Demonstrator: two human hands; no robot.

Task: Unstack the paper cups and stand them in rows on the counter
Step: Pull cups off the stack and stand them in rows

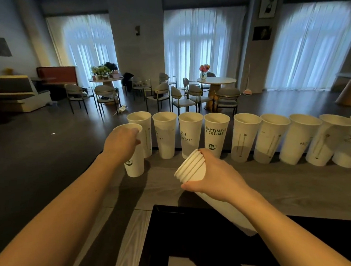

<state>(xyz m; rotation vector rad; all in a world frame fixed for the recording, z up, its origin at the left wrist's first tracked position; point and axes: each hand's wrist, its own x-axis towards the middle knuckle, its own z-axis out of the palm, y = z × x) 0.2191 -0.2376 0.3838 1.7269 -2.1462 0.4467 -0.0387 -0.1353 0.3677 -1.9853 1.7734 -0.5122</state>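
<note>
Cups: one row (222, 136) stands upright along the counter (297, 189) far edge, 11 to 3 o'clock. Head view: left hand (120, 143) wraps a single cup (134, 164) near its rim, at 10 o'clock, just in front of the row's left end; base at or near the counter. Right hand (216, 172) grips the tilted stack (191, 169), rims leftward. Step, as judged: placing. Next: release, pull another.

Ten single paper cups (217, 134) stand on the counter (276, 180): nine in the back row, one in front at left. One nested stack (190, 169) shows about five rims. Two hands (212, 171) appear.
</note>
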